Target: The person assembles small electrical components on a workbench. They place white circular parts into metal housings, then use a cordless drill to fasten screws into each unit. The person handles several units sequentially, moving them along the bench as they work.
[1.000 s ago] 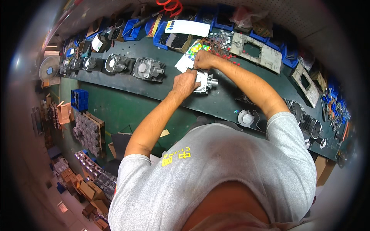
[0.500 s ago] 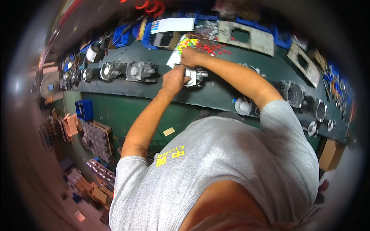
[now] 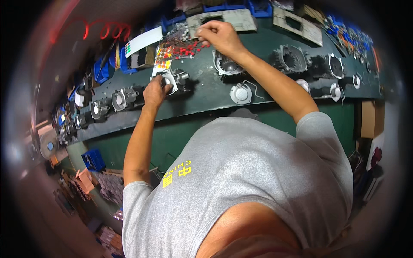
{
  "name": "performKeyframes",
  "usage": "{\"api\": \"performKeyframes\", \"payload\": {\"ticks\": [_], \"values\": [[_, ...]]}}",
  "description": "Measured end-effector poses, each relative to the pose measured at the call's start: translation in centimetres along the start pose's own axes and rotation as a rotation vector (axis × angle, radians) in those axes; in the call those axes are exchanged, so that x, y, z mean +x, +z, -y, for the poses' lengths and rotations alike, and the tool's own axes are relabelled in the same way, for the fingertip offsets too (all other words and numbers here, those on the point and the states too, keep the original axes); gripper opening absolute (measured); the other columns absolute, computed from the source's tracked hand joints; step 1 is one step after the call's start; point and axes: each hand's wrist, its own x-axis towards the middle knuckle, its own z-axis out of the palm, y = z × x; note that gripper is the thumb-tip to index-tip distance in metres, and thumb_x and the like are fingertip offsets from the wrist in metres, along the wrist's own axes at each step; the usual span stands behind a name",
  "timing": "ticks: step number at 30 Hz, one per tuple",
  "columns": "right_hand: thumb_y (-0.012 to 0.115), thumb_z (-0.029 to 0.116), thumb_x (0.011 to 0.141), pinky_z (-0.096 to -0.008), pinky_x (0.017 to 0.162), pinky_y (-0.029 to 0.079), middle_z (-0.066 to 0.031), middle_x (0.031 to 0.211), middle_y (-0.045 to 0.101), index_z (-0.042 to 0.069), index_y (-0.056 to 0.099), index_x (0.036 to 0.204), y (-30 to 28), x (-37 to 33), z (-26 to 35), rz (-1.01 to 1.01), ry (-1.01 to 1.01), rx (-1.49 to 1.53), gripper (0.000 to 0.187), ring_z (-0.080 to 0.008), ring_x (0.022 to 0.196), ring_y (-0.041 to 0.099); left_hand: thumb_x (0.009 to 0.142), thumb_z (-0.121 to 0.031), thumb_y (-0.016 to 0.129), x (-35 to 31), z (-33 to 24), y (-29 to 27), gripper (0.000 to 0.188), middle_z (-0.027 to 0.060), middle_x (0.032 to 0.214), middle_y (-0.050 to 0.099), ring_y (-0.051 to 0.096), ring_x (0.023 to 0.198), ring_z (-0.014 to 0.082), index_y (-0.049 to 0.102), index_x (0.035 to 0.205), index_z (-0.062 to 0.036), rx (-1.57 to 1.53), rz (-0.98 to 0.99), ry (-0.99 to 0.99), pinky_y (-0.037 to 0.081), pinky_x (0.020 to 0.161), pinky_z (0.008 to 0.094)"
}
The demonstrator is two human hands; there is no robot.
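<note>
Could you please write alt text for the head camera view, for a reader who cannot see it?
Seen from above, a person in a grey shirt leans over a dark green workbench, the left hand on a small metal motor part and the right hand at a sheet of red dot stickers. More motor housings line the bench.

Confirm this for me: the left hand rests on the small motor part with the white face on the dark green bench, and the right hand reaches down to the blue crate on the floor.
One detail is wrong. The head view shows the right hand reaching up to the sheet of red dots at the back of the bench, not to the blue crate. The left hand does rest on the motor part.
</note>
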Motion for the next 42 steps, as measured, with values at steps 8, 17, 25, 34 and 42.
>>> {"api": "performKeyframes", "payload": {"ticks": [8, 17, 25, 34, 42], "values": [[0.065, 0.015, 0.097, -0.0256, 0.067, 0.056, -0.0087, 0.085, 0.073, -0.003, 0.07, 0.089, -6.0, -14.5, -3.7, -0.542, 0.167, 0.087, 0.021, -0.0111, 0.074, 0.067, 0.083, -0.031, 0.078, -1.2, 0.0, -1.0, 0.038, 0.0187, 0.098, 0.072, 0.069, 0.093, 0.0399, 0.07, 0.11, -0.0056, -0.077, -0.182, 0.014, 0.054, 0.08, 0.0492], [0.067, 0.033, 0.089, -0.0402, 0.089, 0.055, -0.0223, 0.102, 0.073, -0.001, 0.073, 0.107, -9.0, -20.6, -15.7, -0.291, 0.342, -0.779, 0.038, -0.0321, 0.099, 0.072, 0.085, -0.023, 0.077, -7.7, -10.0, 8.6, 0.034, 0.0163, 0.103, 0.071, 0.07, 0.085, 0.032, 0.07, 0.112, -0.0037, -0.487, -0.252, 0.309, 0.055, 0.076, 0.0415], [0.061, 0.03, 0.096, -0.0319, 0.05, 0.057, -0.0113, 0.071, 0.069, -0.004, 0.071, 0.092, -9.8, -19.7, -15.5, -0.161, 0.525, -0.558, 0.036, -0.0174, 0.055, 0.067, 0.082, -0.027, 0.079, -8.4, -19.0, 11.5, 0.054, 0.02, 0.12, 0.064, 0.063, 0.108, 0.039, 0.06, 0.126, -0.0019, -0.435, 0.025, 0.391, 0.053, 0.089, 0.0481], [0.04, 0.047, 0.099, -0.0549, 0.088, 0.05, -0.0277, 0.097, 0.069, -0.002, 0.071, 0.09, -10.9, -18.9, -18.8, 0.087, 0.392, -0.774, 0.059, -0.0498, 0.097, 0.064, 0.077, -0.025, 0.084, -7.0, -24.6, 12.1, 0.052, 0.0192, 0.115, 0.061, 0.064, 0.102, 0.0403, 0.059, 0.117, -0.0016, -0.324, 0.035, 0.204, 0.054, 0.082, 0.0486], [0.044, 0.046, 0.103, -0.0565, 0.085, 0.051, -0.0275, 0.095, 0.069, 0.0, 0.068, 0.09, -10.3, -19.1, -16.0, 0.081, 0.444, -0.686, 0.053, -0.0499, 0.094, 0.064, 0.078, -0.02, 0.083, -6.8, -25.7, 13.4, 0.052, 0.0175, 0.119, 0.058, 0.062, 0.104, 0.0395, 0.058, 0.12, -0.0018, -0.261, -0.009, 0.119, 0.054, 0.084, 0.0475]]}}
